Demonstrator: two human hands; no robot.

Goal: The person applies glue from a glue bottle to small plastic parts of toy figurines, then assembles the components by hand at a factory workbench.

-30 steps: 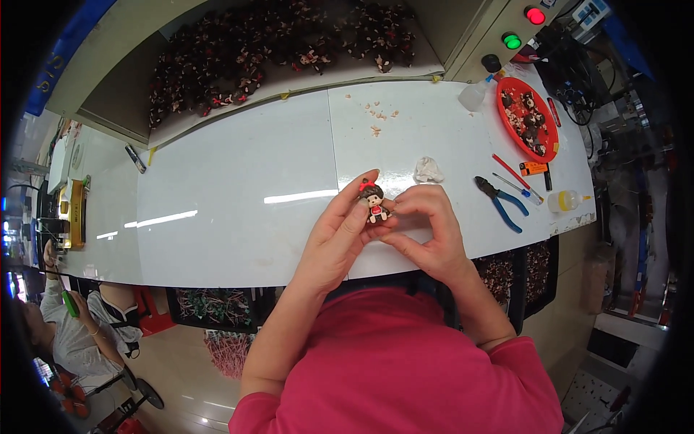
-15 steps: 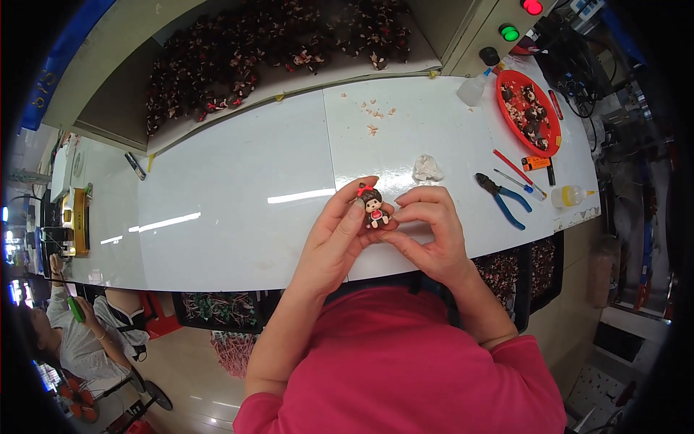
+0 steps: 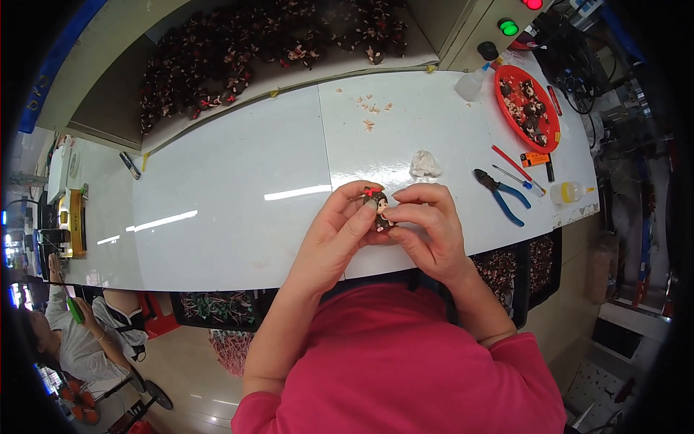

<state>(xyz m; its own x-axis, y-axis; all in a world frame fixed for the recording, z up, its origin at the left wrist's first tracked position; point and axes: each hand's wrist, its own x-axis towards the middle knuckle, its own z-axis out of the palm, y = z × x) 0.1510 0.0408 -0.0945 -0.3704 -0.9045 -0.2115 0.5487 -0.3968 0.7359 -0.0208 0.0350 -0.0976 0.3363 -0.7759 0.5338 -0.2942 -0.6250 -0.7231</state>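
A small brown doll figurine [image 3: 382, 205] with a pale face and a red bow is held above the near part of the white table. My left hand [image 3: 338, 233] is closed round its back and side, the thumb lying across its front. From the other side, my right hand [image 3: 436, 230] presses bent fingertips and thumb against the figurine's body. Those fingers cover part of its front, and I cannot make out whether a small piece is between them. Beyond my hands lies a crumpled white tissue [image 3: 424, 164].
Pliers [image 3: 499, 195], a screwdriver [image 3: 517, 179], a yellow-labelled bottle [image 3: 568, 192] and a red basket of parts [image 3: 515, 132] are at the right. Many figurines [image 3: 238, 54] fill the back shelf. Pale bits [image 3: 370, 108] dot the table [image 3: 231, 217]. Another person [image 3: 87, 340] sits at the left.
The figurine has turned in my left hand, its face now toward the right. My right fingers have moved up and onto its front, covering more of it.
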